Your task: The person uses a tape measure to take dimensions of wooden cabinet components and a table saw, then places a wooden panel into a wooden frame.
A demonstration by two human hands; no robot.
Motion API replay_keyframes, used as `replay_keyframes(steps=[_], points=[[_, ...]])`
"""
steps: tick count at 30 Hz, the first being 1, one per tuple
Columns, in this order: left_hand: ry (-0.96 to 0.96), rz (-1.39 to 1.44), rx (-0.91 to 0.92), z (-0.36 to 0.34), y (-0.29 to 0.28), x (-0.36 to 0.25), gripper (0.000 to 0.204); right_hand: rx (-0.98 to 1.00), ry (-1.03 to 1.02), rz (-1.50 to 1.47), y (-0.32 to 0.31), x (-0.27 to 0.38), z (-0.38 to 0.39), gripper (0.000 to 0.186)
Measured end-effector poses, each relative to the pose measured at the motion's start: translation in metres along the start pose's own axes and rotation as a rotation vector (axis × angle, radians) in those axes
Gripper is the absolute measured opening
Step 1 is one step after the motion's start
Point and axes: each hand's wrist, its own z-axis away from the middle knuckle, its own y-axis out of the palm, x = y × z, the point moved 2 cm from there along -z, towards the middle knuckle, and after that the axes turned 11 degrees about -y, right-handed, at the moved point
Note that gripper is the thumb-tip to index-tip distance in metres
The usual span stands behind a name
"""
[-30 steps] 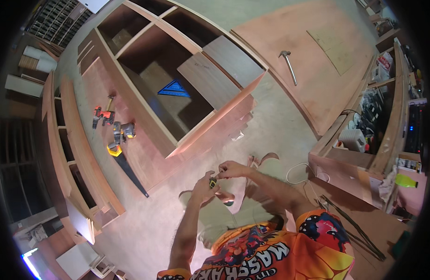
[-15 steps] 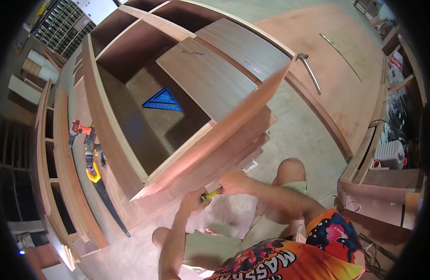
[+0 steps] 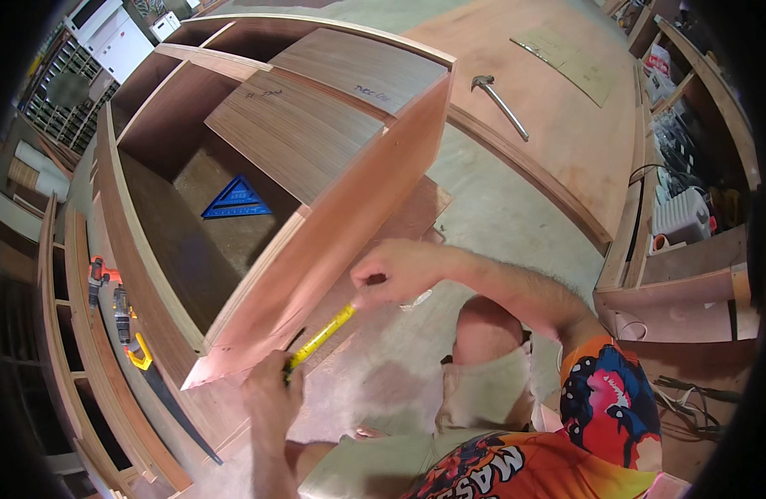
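My left hand (image 3: pixel 271 385) is closed around a tape measure, whose case is mostly hidden in the fingers. From it a yellow blade (image 3: pixel 323 335) stretches up and right to my right hand (image 3: pixel 397 270), which pinches its end. Both hands are low in front of the end panel (image 3: pixel 341 224) of a large wooden cabinet. Inside its nearest compartment lies a blue triangular speed square (image 3: pixel 236 198). Two wood-grain panels, one with a wooden top (image 3: pixel 296 125) nearer me, cover part of the cabinet and bear handwriting.
A claw hammer (image 3: pixel 504 108) lies on a big plywood sheet (image 3: pixel 558 158) at the right. Left of the cabinet are cordless drills (image 3: pixel 122 316) and a handsaw (image 3: pixel 171 407) with a yellow handle. Wooden shelving (image 3: pixel 674 291) with tools and cables stands at far right.
My hands have moved apart, pulling out a longer stretch of yellow blade. The right hand rose toward the end panel; the left went left and down. The view has shifted, too.
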Motion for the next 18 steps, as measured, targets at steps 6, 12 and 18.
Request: replay_keyframes(steps=[6, 12, 18], points=[[-0.225, -0.053, 0.054, 0.059, -0.013, 0.0, 0.017, 0.13, 0.039, -0.096, 0.025, -0.003, 0.03, 0.039], [-0.231, 0.087, 0.073, 0.103, -0.034, -0.019, 0.019, 0.006, -0.37, 0.096, 0.035, 0.055, 0.01, 0.031], [-0.137, 0.111, 0.158, 0.124, -0.035, -0.001, 0.025, 0.003, -0.612, 0.589, 0.011, 0.17, 0.014, 0.045]])
